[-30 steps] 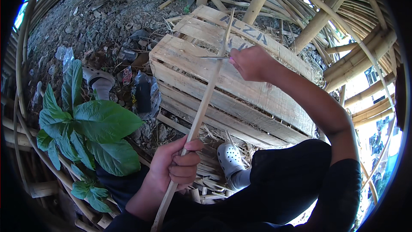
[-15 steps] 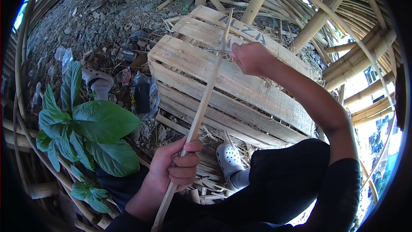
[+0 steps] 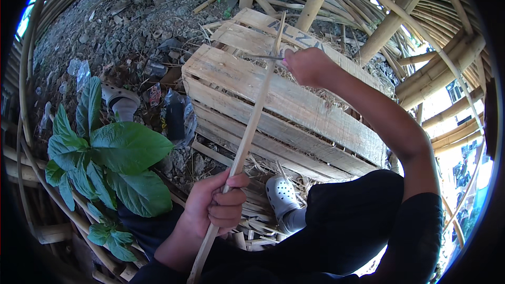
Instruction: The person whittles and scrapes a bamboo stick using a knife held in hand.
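- Bamboo frame [image 3: 389, 23]: poles and bent strips arch around the whole scene, over stony ground [image 3: 110, 16].
- Wooden crate [image 3: 294, 105]: slatted and pale, it lies tilted on the ground ahead of the person, with dry straw showing between the slats.
- Leafy plant [image 3: 105, 152]: broad green leaves at the left, beside the left hand.
- Bamboo strip [image 3: 252, 121]: long and thin, it runs from the lower edge of the view up across the crate front to its upper end near the crate's top slats; it is held near both ends.
- Right hand [image 3: 307, 66]: closed, with the fingertips pinching a thin blade [image 3: 263, 57] that lies across the strip near its upper end, touching it.
- Left hand [image 3: 213, 208]: fingers wrapped tight around the lower part of the strip, thumb pressed on top.
- White clog [image 3: 281, 197]: on the foot beside the crate's lower edge; a second clog [image 3: 121, 100] lies well apart, near the plant.
- Dark bottle [image 3: 175, 118]: lying just left of the crate.
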Tool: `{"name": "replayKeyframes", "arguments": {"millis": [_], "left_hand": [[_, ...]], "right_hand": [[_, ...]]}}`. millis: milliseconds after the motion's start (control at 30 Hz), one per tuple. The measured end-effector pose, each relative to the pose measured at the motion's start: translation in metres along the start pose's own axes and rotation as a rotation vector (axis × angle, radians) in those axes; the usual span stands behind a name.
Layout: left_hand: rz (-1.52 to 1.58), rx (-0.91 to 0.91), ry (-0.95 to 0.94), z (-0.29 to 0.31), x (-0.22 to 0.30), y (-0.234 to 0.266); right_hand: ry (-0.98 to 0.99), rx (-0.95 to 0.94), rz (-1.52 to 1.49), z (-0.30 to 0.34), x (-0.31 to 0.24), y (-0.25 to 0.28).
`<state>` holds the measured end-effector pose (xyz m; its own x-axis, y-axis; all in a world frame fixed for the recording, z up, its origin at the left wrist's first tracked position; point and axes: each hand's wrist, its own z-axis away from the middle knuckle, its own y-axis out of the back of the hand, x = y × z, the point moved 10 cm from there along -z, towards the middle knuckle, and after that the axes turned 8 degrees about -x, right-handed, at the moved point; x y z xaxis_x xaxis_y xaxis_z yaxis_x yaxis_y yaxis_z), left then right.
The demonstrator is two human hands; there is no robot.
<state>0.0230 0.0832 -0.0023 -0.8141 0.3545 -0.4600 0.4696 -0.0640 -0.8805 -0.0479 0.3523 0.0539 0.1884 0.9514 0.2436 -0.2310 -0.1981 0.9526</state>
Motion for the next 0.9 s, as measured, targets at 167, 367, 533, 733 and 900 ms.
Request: {"name": "replayKeyframes", "arguments": {"millis": [167, 367, 533, 733, 900], "left_hand": [[-0.017, -0.006, 0.01, -0.001, -0.002, 0.0], [-0.018, -0.014, 0.012, -0.002, -0.002, 0.0], [-0.039, 0.037, -0.015, -0.002, 0.001, 0.005], [-0.066, 0.064, -0.023, -0.003, 0.002, 0.008], [-0.043, 0.07, 0.012, -0.005, 0.005, 0.012]], "right_hand": [[-0.049, 0.113, -0.01, 0.0, 0.017, -0.004], [0.1, 0.026, 0.074, -0.004, 0.011, -0.009], [0.214, 0.068, 0.079, 0.002, -0.008, -0.004], [0.005, 0.086, 0.21, -0.007, 0.029, -0.001], [-0.112, 0.028, 0.203, -0.003, 0.054, -0.004]]}}
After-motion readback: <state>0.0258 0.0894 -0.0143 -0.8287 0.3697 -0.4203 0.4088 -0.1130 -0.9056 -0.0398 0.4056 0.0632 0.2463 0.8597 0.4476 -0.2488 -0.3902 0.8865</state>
